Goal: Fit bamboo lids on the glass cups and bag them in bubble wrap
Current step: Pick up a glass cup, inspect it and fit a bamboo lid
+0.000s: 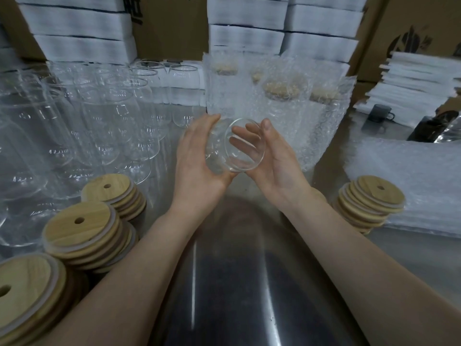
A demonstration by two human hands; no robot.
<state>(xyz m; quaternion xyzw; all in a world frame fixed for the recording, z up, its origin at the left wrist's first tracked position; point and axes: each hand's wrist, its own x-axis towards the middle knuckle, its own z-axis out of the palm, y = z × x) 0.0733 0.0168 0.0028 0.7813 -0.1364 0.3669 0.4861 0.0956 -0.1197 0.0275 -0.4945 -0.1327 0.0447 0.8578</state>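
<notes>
Your left hand (197,156) grips a lidless glass cup (216,149), fingers curled round its far side and palm under its body. You hold it tipped on its side above the middle of the steel worktop (249,270), with its open mouth turned towards your right hand (277,156). That hand is palm-up and loosely spread, the thumb beside the top of the rim and the fingers showing through the glass at the mouth. Whether those fingers are inside the cup or behind it cannot be told.

Along the worktop's left side stand rows of empty glass cups (99,116). In front of them, towards the near left corner, are three stacks of bamboo lids (77,228), each lid with a small hole. Another stack of bamboo lids (369,203) sits near the right edge, just beside a flat pile of bubble wrap bags (411,176).

At the far middle, just beyond your hands, lidded cups already in bubble wrap (282,96) stand upright together. Behind them, white foam stacks (74,26) and cardboard boxes (169,28) line the back. A dark mug (380,113) stands towards the far right.
</notes>
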